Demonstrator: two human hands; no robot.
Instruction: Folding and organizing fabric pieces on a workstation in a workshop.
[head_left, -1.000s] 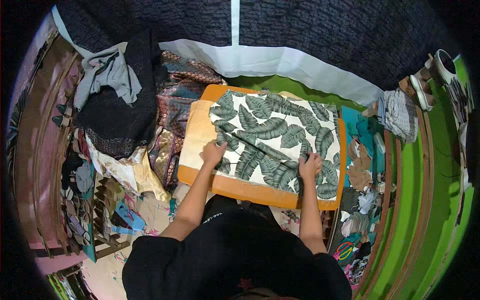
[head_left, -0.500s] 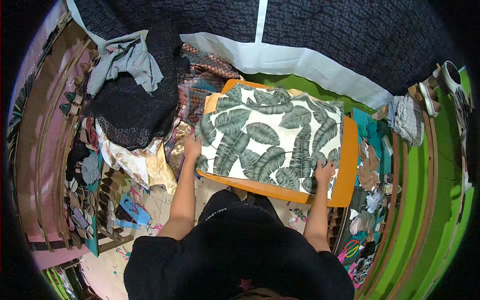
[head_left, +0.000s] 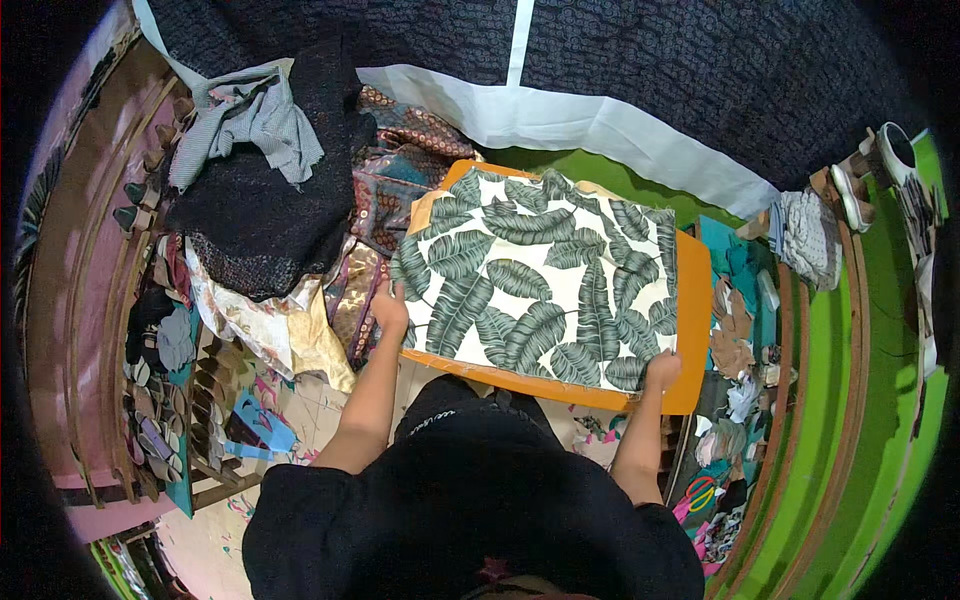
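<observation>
At the far left, brown rails (head_left: 90, 300) curve along the lens rim, their ends lost in the black border; the small dark items beside them are hard to identify. A grey striped cloth (head_left: 240, 125) lies over a black cloth (head_left: 250, 225), covering part of it, and a white-and-gold cloth (head_left: 245, 310) emerges below. To their right, a reddish patterned cloth (head_left: 400, 130) is partly concealed by the black one.

The left hand (head_left: 388, 308) stands at the left edge of the leaf-printed fabric (head_left: 520, 280), fingers pointing up and away from the body, forearm slanting inward; whether it grips the edge cannot be told. The fabric lies spread over an orange table (head_left: 695, 300), hiding most of its top; a tan piece (head_left: 421, 213) shows only at the upper left. The black shirt (head_left: 470, 510) is cut off below. Behind hangs a dark curtain (head_left: 650, 90) with a white lower band.

The right hand (head_left: 661, 370) is at the fabric's lower right corner, forearm nearly upright, its fingertips obscured; its closure cannot be determined. Farther right, coloured scissor handles (head_left: 700, 493) lie among scraps, the blades indistinct, beside a bright green surface (head_left: 815, 400).
</observation>
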